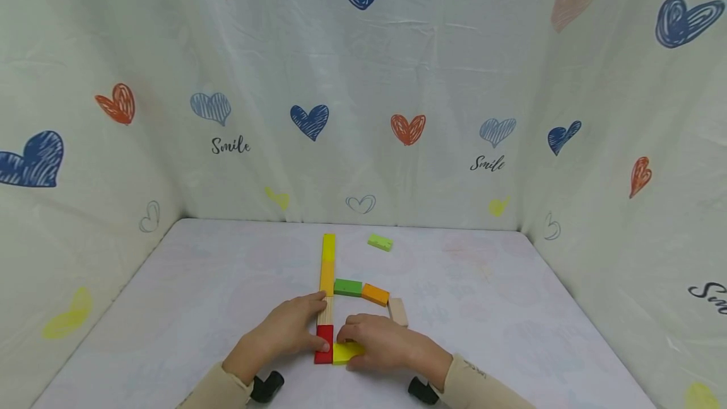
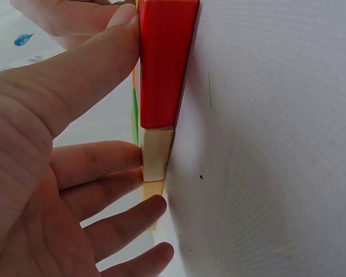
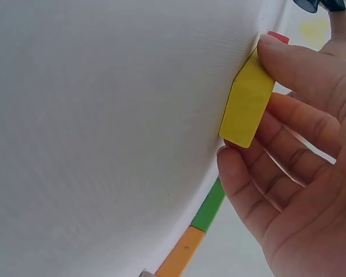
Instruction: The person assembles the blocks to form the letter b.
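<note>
My left hand (image 1: 284,328) rests along a straight column of wooden blocks, its thumb on the red block (image 2: 167,63) and its fingertips by a plain wood block (image 2: 157,154). In the right wrist view, my right hand (image 3: 303,144) pinches a yellow block (image 3: 248,107) between thumb and fingers. That block lies on the table against the red block's right side. Above the plain block the column runs on through an orange-yellow block (image 1: 327,278) to a yellow one (image 1: 329,248). A green block (image 1: 348,287), an orange block (image 1: 376,294) and another plain block (image 1: 398,312) curve off it rightward.
A light green block (image 1: 380,242) lies apart toward the back of the white table (image 1: 483,308). Cloth walls (image 1: 363,163) printed with hearts stand around the back and sides. Dark devices (image 1: 267,387) sit at both wrists, near the front.
</note>
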`<state>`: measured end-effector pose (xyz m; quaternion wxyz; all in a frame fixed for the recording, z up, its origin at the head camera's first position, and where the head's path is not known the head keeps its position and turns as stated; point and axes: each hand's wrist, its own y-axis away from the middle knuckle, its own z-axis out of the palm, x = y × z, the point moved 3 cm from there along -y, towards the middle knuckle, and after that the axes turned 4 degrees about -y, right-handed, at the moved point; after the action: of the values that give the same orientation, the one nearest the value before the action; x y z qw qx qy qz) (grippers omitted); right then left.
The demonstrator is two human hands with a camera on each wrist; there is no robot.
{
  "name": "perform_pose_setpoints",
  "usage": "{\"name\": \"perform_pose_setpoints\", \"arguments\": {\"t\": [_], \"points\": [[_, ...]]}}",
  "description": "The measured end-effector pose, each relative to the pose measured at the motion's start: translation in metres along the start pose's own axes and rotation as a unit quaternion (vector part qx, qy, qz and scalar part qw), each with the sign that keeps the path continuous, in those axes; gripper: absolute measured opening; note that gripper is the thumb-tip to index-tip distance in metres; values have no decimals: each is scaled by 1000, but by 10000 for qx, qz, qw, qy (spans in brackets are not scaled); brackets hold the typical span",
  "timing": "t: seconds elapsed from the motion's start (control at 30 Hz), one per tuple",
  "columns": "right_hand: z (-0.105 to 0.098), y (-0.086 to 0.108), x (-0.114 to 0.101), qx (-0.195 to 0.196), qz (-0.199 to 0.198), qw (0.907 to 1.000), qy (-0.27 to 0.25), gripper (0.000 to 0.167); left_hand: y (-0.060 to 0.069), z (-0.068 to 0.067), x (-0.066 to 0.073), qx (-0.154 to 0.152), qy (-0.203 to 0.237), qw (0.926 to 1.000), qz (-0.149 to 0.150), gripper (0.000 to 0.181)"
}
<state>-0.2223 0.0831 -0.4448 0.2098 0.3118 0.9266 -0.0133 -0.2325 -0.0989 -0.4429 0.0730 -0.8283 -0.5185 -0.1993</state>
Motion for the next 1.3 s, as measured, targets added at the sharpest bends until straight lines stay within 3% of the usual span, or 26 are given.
{"name": "perform_pose_setpoints", "arguments": {"t": [1.3], "points": [[-5, 2, 3, 1, -16, 10000, -25, 34, -2, 2, -2, -38, 45, 9999, -98, 74]]}}
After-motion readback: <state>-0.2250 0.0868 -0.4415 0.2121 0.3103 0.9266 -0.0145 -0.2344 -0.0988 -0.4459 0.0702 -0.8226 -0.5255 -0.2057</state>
